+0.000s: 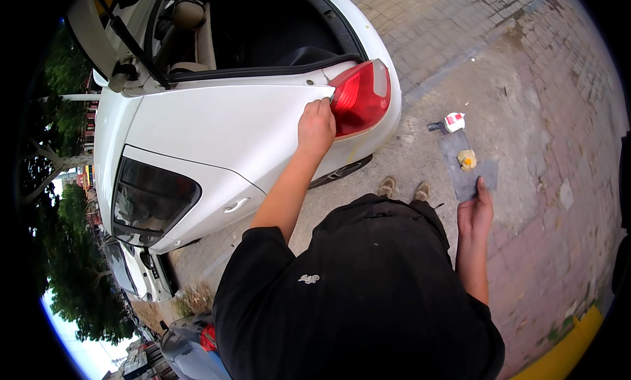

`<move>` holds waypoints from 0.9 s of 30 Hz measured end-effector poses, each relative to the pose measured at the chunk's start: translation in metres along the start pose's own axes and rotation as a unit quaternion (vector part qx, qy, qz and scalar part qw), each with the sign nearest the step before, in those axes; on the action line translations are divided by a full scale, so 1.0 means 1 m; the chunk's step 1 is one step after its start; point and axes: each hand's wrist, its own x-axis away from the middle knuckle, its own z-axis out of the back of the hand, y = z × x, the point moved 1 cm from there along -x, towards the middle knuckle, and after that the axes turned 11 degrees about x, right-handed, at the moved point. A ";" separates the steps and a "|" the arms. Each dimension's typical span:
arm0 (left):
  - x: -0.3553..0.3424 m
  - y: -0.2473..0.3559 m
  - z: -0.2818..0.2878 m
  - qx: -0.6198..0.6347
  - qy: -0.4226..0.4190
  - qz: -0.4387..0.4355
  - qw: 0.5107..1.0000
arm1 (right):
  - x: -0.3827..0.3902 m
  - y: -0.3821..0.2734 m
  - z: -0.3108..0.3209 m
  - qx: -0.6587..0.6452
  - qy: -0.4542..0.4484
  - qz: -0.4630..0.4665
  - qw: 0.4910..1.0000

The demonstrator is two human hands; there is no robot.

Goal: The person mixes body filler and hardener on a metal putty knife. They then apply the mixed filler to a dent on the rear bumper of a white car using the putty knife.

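Observation:
My left hand (317,127) is at the rear corner of a white car (217,120), its fingertips against the panel edge beside the red tail light (363,98). Those fingers are bent and pressed together; whatever they pinch is mostly hidden, with only a thin sliver near the tips. Low on the right, my right hand (476,212) grips the near edge of a flat grey sheet (462,186), thumb on top. A lump of cream paste (465,156) with an orange dab lies on that sheet.
A white and red round container (454,121) is just beyond the sheet, with a dark flat piece (435,126) beside it. The car's boot (263,25) stands open. Behind on the left are another white car (131,268) and a grey vehicle (187,347). Paving (565,117) stretches to the right.

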 end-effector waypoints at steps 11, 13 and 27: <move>0.004 0.007 -0.001 -0.013 0.010 -0.009 1.000 | -0.023 -0.015 -0.024 0.017 -0.068 -0.061 0.996; 0.004 0.007 0.002 -0.017 0.001 0.058 0.998 | -0.023 -0.017 -0.026 0.014 -0.084 -0.063 0.994; 0.025 0.016 0.009 0.051 0.103 0.118 0.986 | -0.027 -0.034 0.000 0.021 -0.077 -0.043 0.996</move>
